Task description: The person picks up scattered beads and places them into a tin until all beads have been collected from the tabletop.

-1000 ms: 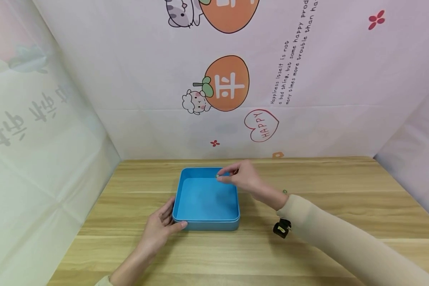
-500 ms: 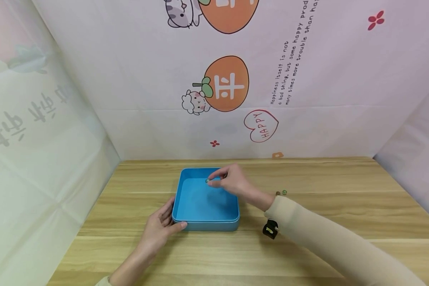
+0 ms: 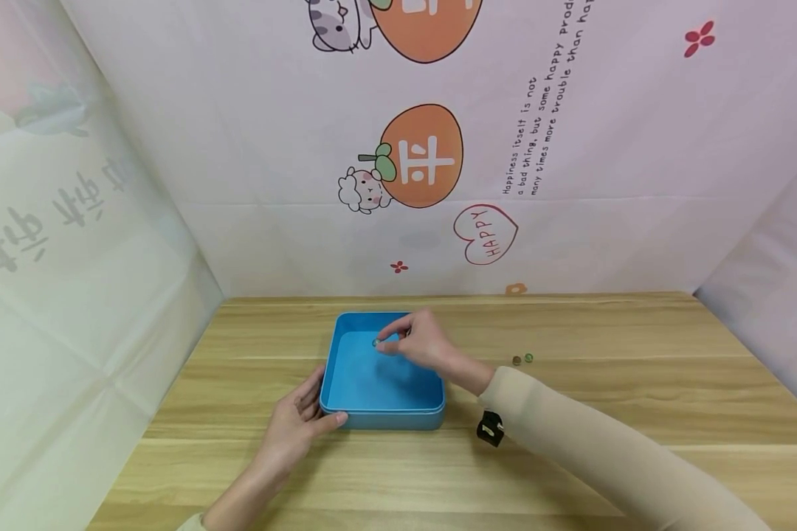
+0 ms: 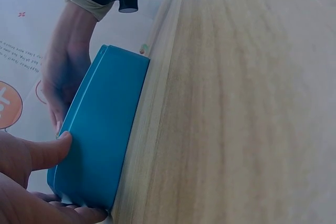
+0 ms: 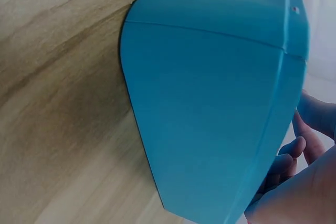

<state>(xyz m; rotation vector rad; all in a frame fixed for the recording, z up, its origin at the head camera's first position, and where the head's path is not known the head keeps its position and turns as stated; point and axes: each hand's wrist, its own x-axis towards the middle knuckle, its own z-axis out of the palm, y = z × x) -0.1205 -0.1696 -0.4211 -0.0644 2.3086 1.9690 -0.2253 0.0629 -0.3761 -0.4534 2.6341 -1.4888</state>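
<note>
A square blue box (image 3: 385, 420), open at the top, sits on the wooden table. At its near left corner my left hand (image 3: 295, 420) holds it, thumb on the front wall and fingers along the left side. Over the inside of the box my right hand (image 3: 420, 343) pinches a small clear greenish marble (image 3: 375, 343) between thumb and fingertips. In the right wrist view the outer wall of the box (image 5: 210, 103) hides the marble, and that hand (image 5: 302, 182) shows beyond the rim.
On the table right of the box lie a brown marble (image 3: 516, 361) and a green marble (image 3: 528, 358), side by side. A black wrist camera (image 3: 490, 428) hangs under the right sleeve. A printed white cloth (image 3: 272, 243) walls off the back and sides.
My right hand has moved left and slightly nearer over the box with the marble pinched, uncovering the brown marble on the table. The left hand and the box stay put.
</note>
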